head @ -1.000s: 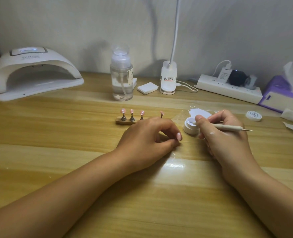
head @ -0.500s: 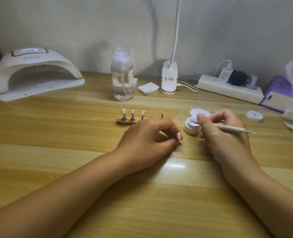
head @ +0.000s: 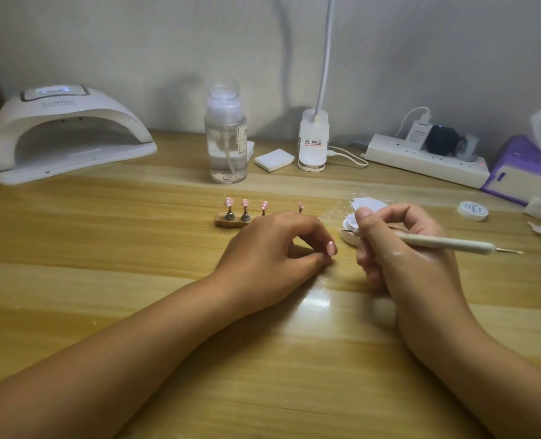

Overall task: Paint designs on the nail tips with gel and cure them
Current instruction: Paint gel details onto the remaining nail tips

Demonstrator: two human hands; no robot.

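Right hand grips one pen, fingers curled round it. The metal point sticks out to the right; the working end is hidden behind the fingers, right by the one white gel pot. Left hand rests on the table, fingers curled, thumb and forefinger tips meeting. Whether they pinch anything, I cannot tell.

Just beyond the left knuckles is the task's work: four pink nail tips showing on one wooden stand. Three tips stand in a row at the left, and a fourth peeks over the hand. The stand's right part is covered.

Further out, one white curing lamp sits far left with its mouth facing us. There is one clear pump bottle, one white pad and one desk lamp base at centre back. One power strip, one purple tissue box and one small white roll lie at right.
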